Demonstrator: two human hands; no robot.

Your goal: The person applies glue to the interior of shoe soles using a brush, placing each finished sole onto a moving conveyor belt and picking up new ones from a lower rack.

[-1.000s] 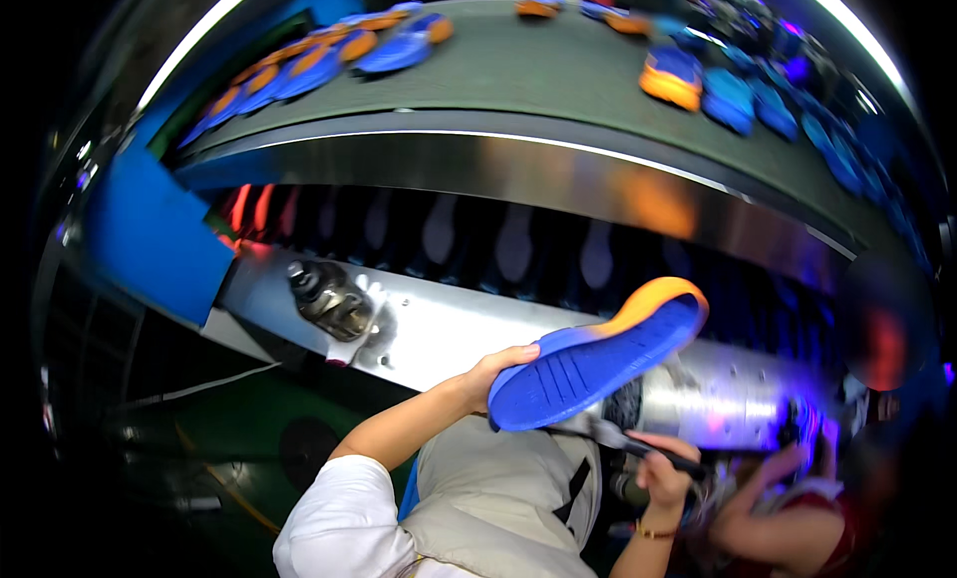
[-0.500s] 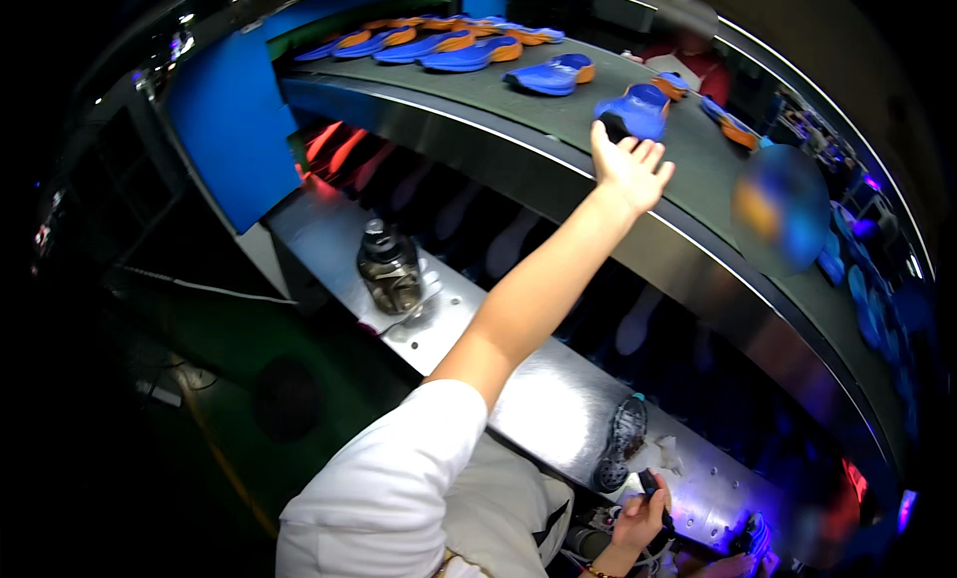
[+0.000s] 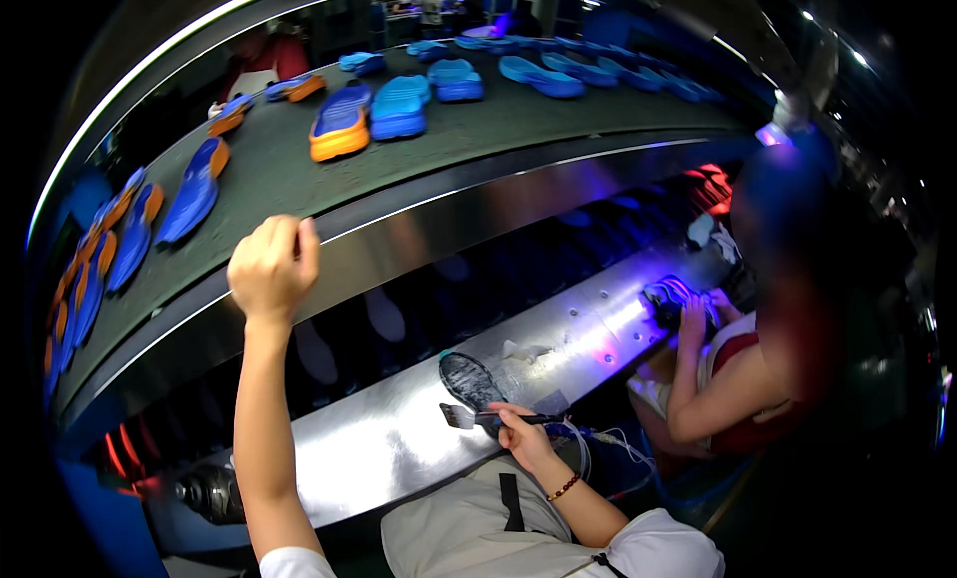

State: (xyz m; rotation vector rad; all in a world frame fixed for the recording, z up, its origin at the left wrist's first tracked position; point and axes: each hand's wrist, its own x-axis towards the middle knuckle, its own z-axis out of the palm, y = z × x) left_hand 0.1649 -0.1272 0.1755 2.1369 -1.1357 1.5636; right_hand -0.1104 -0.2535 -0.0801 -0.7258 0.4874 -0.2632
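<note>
My left hand (image 3: 271,269) is raised over the near edge of the conveyor belt (image 3: 289,201), its fingers curled into a fist and nothing seen sticking out of it. Blue-and-orange shoe soles lie on the belt beyond; the closest is a blue sole with an orange end (image 3: 194,191). In my right hand (image 3: 523,436) is a flat brush (image 3: 459,416) with a dark handle, its pale bristles pointing left. Just behind the bristles, a dark patterned shoe (image 3: 472,379) rests on the metal shelf (image 3: 374,446), partly hidden by the brush and my hand.
Light-blue soles (image 3: 401,105) continue along the belt to the right. A co-worker's hands (image 3: 698,314) hold a dark shoe under purple light at the right. Crumpled white scraps (image 3: 525,350) and a dark bottle (image 3: 211,493) lie on the shelf. Thin tubes (image 3: 623,446) hang beside my right wrist.
The view has swung to the right. My left hand, open beside a blue-and-orange sole before, is now closed near the belt's edge. The brush in my right hand shows more fully.
</note>
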